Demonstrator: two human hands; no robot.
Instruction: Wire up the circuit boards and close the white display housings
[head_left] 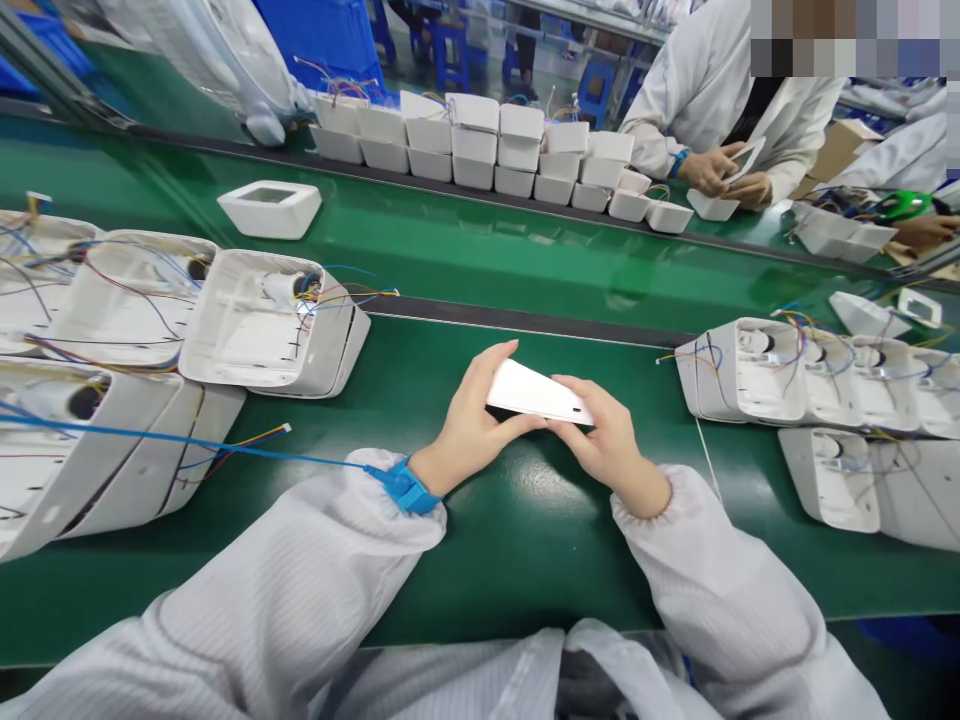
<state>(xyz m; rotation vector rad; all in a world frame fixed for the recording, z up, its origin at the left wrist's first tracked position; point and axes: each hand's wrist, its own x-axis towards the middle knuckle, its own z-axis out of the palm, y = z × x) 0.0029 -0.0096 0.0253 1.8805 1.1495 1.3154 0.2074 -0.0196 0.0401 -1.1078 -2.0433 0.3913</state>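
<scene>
Both my hands hold a flat white plastic panel (534, 391) just above the green bench (517, 540). My left hand (471, 420) grips its left end, fingers curled round the edge. My right hand (609, 435) pinches its right end, near a small dark slot in the panel. A blue wrist strap (409, 487) with a blue cord sits on my left wrist. White housings with coloured wires (274, 320) lie to the left of my hands, and more wired housings (750, 370) lie to the right.
A green conveyor belt (465, 245) runs behind the bench with a single white housing (270, 207) on it. Stacked white shells (480, 145) line the far side. Across the belt a person in a white coat (720, 100) handles a white part.
</scene>
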